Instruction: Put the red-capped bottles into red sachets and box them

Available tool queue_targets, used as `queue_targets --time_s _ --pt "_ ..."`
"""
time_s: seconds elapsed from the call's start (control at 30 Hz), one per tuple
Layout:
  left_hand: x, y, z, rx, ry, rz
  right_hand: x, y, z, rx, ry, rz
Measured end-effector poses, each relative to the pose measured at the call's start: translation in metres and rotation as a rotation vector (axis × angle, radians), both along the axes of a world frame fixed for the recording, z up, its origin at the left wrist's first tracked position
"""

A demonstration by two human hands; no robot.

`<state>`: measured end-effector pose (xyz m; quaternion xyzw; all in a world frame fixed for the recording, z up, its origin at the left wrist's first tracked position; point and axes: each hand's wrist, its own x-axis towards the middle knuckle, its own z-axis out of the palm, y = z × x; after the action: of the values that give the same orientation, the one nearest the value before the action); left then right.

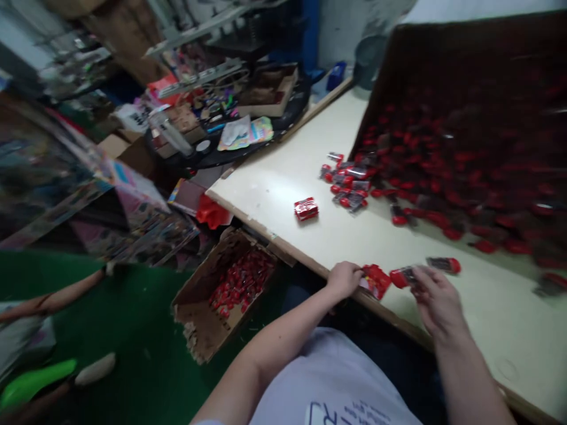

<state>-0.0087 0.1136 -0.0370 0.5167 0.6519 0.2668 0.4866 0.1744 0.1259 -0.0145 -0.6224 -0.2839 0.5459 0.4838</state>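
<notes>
At the table's front edge my left hand (344,280) is closed on a red printed card (376,280), its fingertips on the card's left side. My right hand (436,295) pinches a small red-capped item in a clear wrapper (402,276), its red end pointing left toward the card. Just behind those fingers lies another red-ended wrapped item (444,265). Farther left on the white tabletop (274,200) sits a shiny red bundle (306,209), apart from both hands. A loose heap of wrapped red items (349,182) lies beyond it.
On the right a large cardboard box (381,88) lies open toward me, red items spilling out. Below the table's left edge stands a torn carton (195,319) with red pieces inside. A cluttered black table (212,156) stands behind. At far left another person's arm (57,298) shows.
</notes>
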Motion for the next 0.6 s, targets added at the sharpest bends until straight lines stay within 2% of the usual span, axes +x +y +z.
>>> queue_targets --time_s 0.2,0.3,0.4,0.6 --pt "-0.011 0.011 -0.009 -0.008 -0.116 0.022 -0.016 -0.014 -0.034 0.017 -0.147 -0.045" --pt "-0.012 0.014 -0.012 -0.048 -0.186 0.062 -0.016 -0.016 -0.039 0.025 -0.15 -0.074" --pt "-0.008 0.015 -0.007 -0.093 -0.287 0.116 -0.009 -0.016 -0.03 0.061 -0.112 -0.107" --pt "0.002 0.02 0.017 -0.168 -0.454 0.3 0.0 -0.02 0.003 0.122 -0.016 -0.095"
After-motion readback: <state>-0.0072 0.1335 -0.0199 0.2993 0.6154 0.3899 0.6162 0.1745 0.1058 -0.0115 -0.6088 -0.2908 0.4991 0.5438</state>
